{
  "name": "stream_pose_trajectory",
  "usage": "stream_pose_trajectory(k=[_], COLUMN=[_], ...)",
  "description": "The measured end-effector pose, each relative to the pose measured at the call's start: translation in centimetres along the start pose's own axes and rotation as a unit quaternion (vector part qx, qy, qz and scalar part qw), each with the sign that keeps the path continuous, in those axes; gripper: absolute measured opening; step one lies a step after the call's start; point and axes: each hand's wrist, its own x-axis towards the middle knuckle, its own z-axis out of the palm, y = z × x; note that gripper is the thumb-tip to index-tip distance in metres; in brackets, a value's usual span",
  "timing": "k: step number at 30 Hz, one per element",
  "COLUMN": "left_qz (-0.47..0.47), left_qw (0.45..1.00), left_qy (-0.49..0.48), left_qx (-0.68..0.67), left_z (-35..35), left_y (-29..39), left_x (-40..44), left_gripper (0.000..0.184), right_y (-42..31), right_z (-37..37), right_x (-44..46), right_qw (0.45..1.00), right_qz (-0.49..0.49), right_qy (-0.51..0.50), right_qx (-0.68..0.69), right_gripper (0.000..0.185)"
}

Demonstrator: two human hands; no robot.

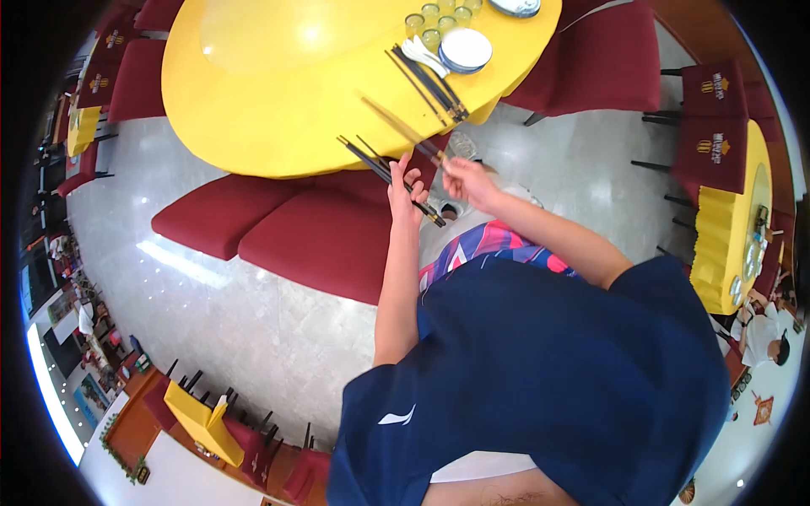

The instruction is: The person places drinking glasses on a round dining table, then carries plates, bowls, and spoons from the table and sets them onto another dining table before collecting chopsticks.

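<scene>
My left hand (407, 187) is closed around several black chopsticks (365, 157), near the front edge of the yellow table (278, 110). Just right of it, my right hand (468, 180) grips brown chopsticks (403, 128), whose far ends are blurred and point toward the table. More dark chopsticks (430, 83) lie on the cloth at the table's right side. White spoons (424, 57) and a stack of white plates (465, 51) sit beyond them, with several green-tinted glasses (431, 39) behind.
Red chairs (325, 240) stand against the near side of the table, and another red chair (603, 63) is at its right. A second yellow table (724, 244) is at the far right, with a person in white (762, 333) beside it.
</scene>
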Motion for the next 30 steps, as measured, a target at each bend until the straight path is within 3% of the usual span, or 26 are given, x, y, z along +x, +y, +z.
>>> stream_pose_trajectory(k=[2, 4, 8, 10, 12, 16, 20, 22, 23, 24, 25, 26, 27, 30], left_qz=[-0.002, 0.042, 0.009, 0.022, -0.023, 0.005, 0.043, 0.04, 0.029, 0.062, 0.041, -0.003, 0.0, 0.036], left_qw=[0.999, 0.997, 0.996, 0.996, 0.999, 0.993, 0.955, 0.958, 0.962, 0.993, 0.993, 0.994, 0.993, 0.981], left_qy=[-0.017, -0.065, -0.068, -0.021, -0.037, -0.088, -0.215, -0.215, -0.206, -0.097, -0.052, -0.085, -0.072, -0.111], left_qx=[-0.03, 0.03, 0.051, 0.082, 0.013, -0.074, -0.199, -0.187, -0.176, 0.003, 0.095, 0.067, 0.091, 0.156], left_z=[1.8, 2.1, 3.0, 3.5, 3.6, 2.2, 2.6, 4.2, 4.9, 5.3, 5.8, 6.6, 6.7, 6.9], left_y=[-0.6, -1.4, -2.0, -1.9, -1.3, 2.4, 7.0, 7.2, 6.1, 4.2, 2.4, 1.4, 1.3, 2.7], left_x=[1.7, 3.5, 3.8, 2.9, 1.7, -0.9, -5.9, -9.6, -11.2, -12.2, -12.6, -13.0, -12.7, -12.6], left_gripper=[0.04, 0.03, 0.035, 0.037, 0.039, 0.04, 0.042, 0.042, 0.041, 0.038, 0.036, 0.036, 0.036, 0.039], right_y=[-0.4, -1.0, -1.6, -1.8, -2.0, -2.6, -3.3, -3.6, -4.0, -4.7, -5.9, -5.1, -7.6, -9.3], right_z=[0.3, 0.1, -1.3, -1.5, -1.7, -0.8, 1.1, 2.6, 3.7, 4.8, 6.5, 7.3, 10.3, 14.8], right_x=[-1.9, -3.2, -3.4, -3.4, -2.7, -1.2, 0.7, 1.6, 1.8, 1.9, 1.4, 3.2, 1.1, 1.7], right_qw=[0.993, 0.983, 0.971, 0.934, 0.925, 0.892, 0.897, 0.888, 0.907, 0.92, 0.914, 0.902, 0.894, 0.877], right_qz=[-0.003, -0.006, 0.019, 0.059, 0.079, 0.113, 0.144, 0.141, 0.159, 0.176, 0.188, 0.206, 0.164, 0.203], right_qy=[-0.035, -0.043, -0.046, -0.081, -0.118, -0.234, -0.252, -0.262, -0.276, -0.288, -0.332, -0.378, -0.416, -0.435], right_qx=[-0.116, -0.179, -0.234, -0.343, -0.351, -0.37, -0.332, -0.351, -0.276, -0.202, -0.137, -0.031, -0.023, 0.03], right_gripper=[0.027, 0.026, 0.027, 0.028, 0.028, 0.028, 0.038, 0.041, 0.042, 0.044, 0.05, 0.057, 0.061, 0.065])
